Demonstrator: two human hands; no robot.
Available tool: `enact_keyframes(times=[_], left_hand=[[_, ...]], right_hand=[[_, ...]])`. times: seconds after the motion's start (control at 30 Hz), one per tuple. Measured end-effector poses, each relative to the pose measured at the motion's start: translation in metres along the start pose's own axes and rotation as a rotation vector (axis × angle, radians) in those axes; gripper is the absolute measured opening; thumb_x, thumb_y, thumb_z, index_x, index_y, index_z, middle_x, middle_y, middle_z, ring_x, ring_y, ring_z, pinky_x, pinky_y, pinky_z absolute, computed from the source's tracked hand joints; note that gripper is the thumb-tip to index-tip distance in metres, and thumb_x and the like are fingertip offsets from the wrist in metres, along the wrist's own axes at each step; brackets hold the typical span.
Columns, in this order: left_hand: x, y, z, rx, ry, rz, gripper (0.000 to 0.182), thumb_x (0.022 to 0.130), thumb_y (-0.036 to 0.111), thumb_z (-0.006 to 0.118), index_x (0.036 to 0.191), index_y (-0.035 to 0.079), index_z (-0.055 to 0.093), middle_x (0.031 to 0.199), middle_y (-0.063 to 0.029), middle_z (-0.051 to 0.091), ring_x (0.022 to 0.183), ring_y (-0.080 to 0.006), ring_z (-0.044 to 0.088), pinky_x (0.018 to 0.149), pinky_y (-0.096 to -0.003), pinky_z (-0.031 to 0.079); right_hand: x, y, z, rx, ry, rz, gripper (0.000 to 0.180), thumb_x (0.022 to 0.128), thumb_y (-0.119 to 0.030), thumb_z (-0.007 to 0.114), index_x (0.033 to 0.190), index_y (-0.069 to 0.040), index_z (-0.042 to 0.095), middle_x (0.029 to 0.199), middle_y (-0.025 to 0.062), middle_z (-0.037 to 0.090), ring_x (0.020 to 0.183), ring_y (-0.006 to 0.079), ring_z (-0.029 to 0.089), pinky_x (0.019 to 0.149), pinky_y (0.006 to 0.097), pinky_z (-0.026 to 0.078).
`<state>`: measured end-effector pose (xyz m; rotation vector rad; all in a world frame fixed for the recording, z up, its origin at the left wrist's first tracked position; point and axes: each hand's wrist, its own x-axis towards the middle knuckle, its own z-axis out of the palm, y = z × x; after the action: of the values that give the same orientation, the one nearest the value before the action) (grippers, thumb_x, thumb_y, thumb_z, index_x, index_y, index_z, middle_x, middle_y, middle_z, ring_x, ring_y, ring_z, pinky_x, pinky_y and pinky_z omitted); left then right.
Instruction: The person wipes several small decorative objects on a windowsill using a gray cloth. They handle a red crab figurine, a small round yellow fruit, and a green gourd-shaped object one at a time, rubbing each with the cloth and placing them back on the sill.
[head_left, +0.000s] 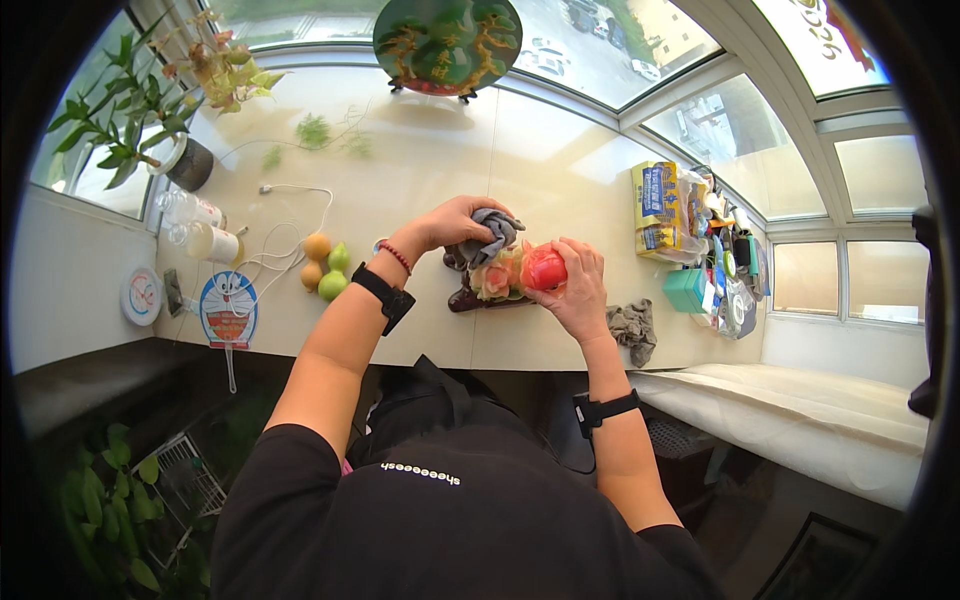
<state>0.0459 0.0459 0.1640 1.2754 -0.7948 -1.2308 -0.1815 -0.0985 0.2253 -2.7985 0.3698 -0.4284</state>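
Observation:
My left hand (459, 223) grips a bunched grey cloth (493, 234) above the back left of a carved ornament. Pale pink and cream flowers (493, 279) form its left side, and a glossy red rounded part (544, 268) rises at the right. A dark brown base (469, 301) carries the ornament; the cloth and my hands hide some of it. My right hand (579, 279) is wrapped around the red part from the right. Whether the cloth touches the carving is hard to tell. A second crumpled grey cloth (632, 330) lies near the table edge, right of my right wrist.
Left on the table (420, 165) are green and orange gourds (334, 271), a white cable (330, 202), bottles (214, 244), a cartoon hand fan (229, 307) and a potted plant (191, 165). A decorative plate (450, 45) stands behind; yellow packages (656, 210) and a teal box (686, 291) stand right.

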Motion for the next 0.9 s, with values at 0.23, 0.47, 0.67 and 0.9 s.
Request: enact_keyframes(times=[0.23, 0.47, 0.67, 0.9], left_hand=[[0.066, -0.003, -0.006, 0.596, -0.330, -0.234, 0.038, 0.073, 0.018, 0.073, 0.109, 0.004, 0.072, 0.096, -0.0086, 0.073, 0.085, -0.0176, 0.067, 0.077, -0.0310, 0.054], [0.078, -0.034, 0.013, 0.571, 0.050, 0.027, 0.045, 0.071, 0.019, 0.075, 0.111, 0.002, 0.069, 0.103, -0.0205, 0.071, 0.095, -0.0326, 0.068, 0.085, -0.0370, 0.055], [0.069, -0.017, -0.007, 0.376, -0.298, -0.056, 0.051, 0.069, 0.015, 0.074, 0.117, 0.000, 0.063, 0.107, -0.0168, 0.068, 0.098, -0.0278, 0.065, 0.086, -0.0349, 0.053], [0.081, -0.023, 0.004, 0.513, -0.342, -0.029, 0.054, 0.069, 0.011, 0.071, 0.122, 0.004, 0.061, 0.115, -0.0175, 0.061, 0.111, -0.0322, 0.057, 0.098, -0.0371, 0.047]], right_hand=[[0.000, 0.001, 0.005, 0.005, -0.014, 0.006, 0.078, 0.064, -0.033, 0.089, 0.130, -0.013, 0.051, 0.134, 0.0094, 0.050, 0.127, 0.0368, 0.042, 0.107, 0.0474, 0.040], [0.004, -0.001, 0.005, 0.001, -0.033, 0.015, 0.081, 0.061, -0.032, 0.089, 0.130, -0.015, 0.050, 0.134, 0.0067, 0.050, 0.128, 0.0372, 0.041, 0.107, 0.0477, 0.040], [0.004, -0.001, 0.005, -0.007, -0.035, 0.029, 0.081, 0.061, -0.031, 0.089, 0.129, -0.015, 0.050, 0.134, 0.0060, 0.050, 0.128, 0.0373, 0.041, 0.106, 0.0476, 0.041], [0.006, -0.001, 0.006, 0.003, -0.036, 0.044, 0.082, 0.058, -0.027, 0.089, 0.129, -0.016, 0.050, 0.134, 0.0050, 0.050, 0.129, 0.0374, 0.041, 0.106, 0.0478, 0.042]])
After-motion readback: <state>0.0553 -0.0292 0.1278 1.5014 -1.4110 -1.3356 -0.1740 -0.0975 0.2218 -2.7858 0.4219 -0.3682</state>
